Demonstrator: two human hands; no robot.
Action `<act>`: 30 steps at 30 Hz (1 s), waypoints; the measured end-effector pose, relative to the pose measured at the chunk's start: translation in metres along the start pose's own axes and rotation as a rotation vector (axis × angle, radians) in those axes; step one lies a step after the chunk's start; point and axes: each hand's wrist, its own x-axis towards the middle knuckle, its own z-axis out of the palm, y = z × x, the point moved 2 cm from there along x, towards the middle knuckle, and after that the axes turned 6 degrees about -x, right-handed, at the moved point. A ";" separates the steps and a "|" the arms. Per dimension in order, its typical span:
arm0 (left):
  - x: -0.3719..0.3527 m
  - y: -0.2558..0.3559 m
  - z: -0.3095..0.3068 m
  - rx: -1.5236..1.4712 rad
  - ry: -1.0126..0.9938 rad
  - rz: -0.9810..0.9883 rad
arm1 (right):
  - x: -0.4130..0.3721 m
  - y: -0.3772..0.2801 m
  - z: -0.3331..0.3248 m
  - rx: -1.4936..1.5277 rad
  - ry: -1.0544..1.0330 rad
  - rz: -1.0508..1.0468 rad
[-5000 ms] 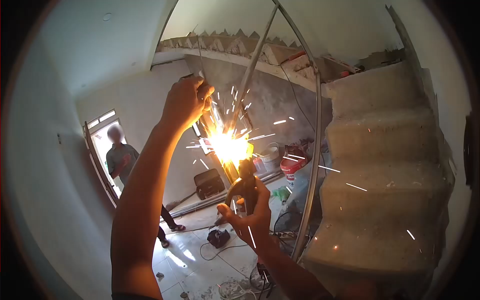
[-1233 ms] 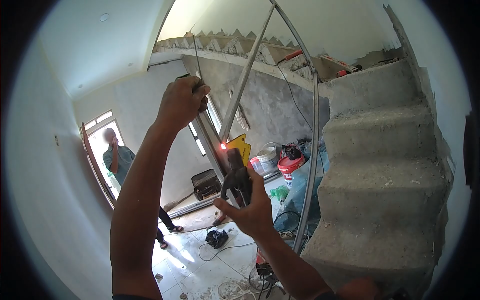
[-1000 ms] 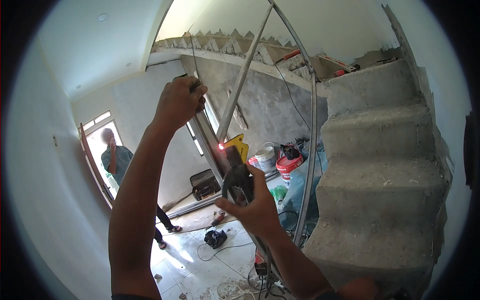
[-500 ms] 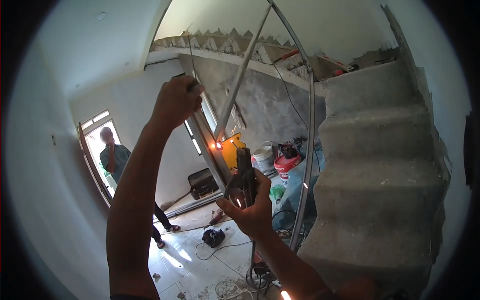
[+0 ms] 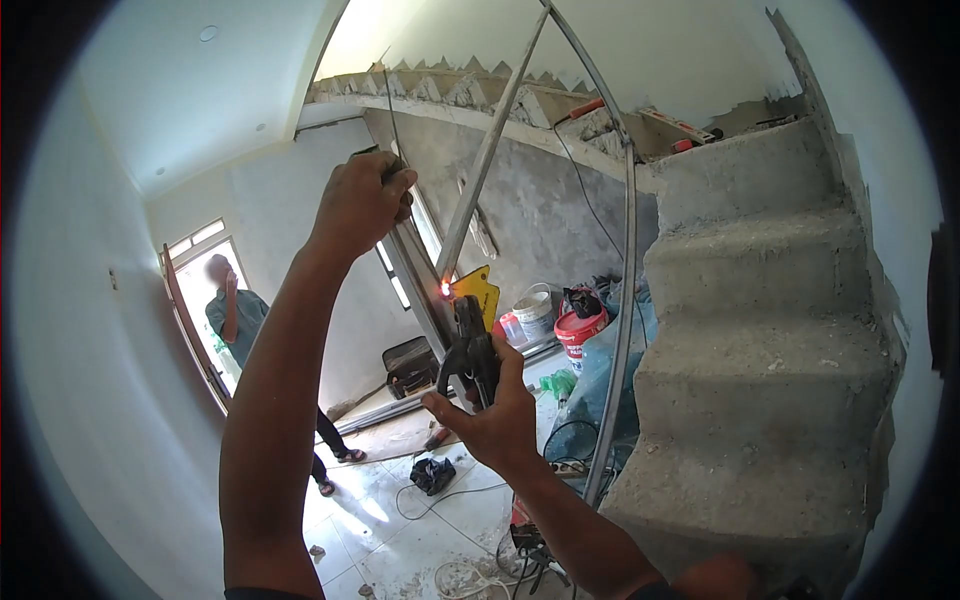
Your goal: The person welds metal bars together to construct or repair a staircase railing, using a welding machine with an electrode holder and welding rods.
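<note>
My right hand point(image 5: 490, 410) is closed around a black welding electrode holder point(image 5: 470, 350), its jaws pointing up. A bright orange-white glow point(image 5: 446, 289) burns just beyond it, where a slanting metal tube point(image 5: 490, 150) meets an upright metal post point(image 5: 425, 285). Beside this joint sits a yellow magnetic welding square point(image 5: 482, 292) with dark lettering. Raised higher on the left, my left hand point(image 5: 362, 205) has its fingers curled around the top of the post. The hand itself hides most of that grip.
Concrete stairs point(image 5: 750, 370) rise on the right, beside a long metal bar point(image 5: 622, 300). White and red buckets point(image 5: 578, 335) stand behind. Cables and a black bag point(image 5: 432, 476) lie on the tiled floor point(image 5: 400, 545). A person point(image 5: 235, 315) stands by the doorway, one hand raised to the head.
The glow at the joint has become smaller, and the sparks near my right hand are gone. The electrode holder has turned and shifted slightly left. My left hand keeps its hold.
</note>
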 end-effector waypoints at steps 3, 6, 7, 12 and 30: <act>0.001 -0.002 0.000 0.107 0.054 0.048 | -0.001 -0.008 -0.003 -0.013 -0.031 0.041; 0.000 -0.003 0.000 0.029 0.033 0.004 | 0.000 -0.007 -0.003 0.009 -0.046 0.054; 0.000 -0.008 -0.001 0.045 0.095 0.106 | -0.002 0.003 0.001 -0.007 -0.026 0.031; 0.004 -0.007 -0.002 0.008 -0.030 -0.021 | -0.001 -0.003 -0.001 0.024 0.015 -0.038; 0.003 -0.005 -0.003 -0.173 -0.014 -0.021 | 0.002 0.016 0.009 0.032 0.107 -0.164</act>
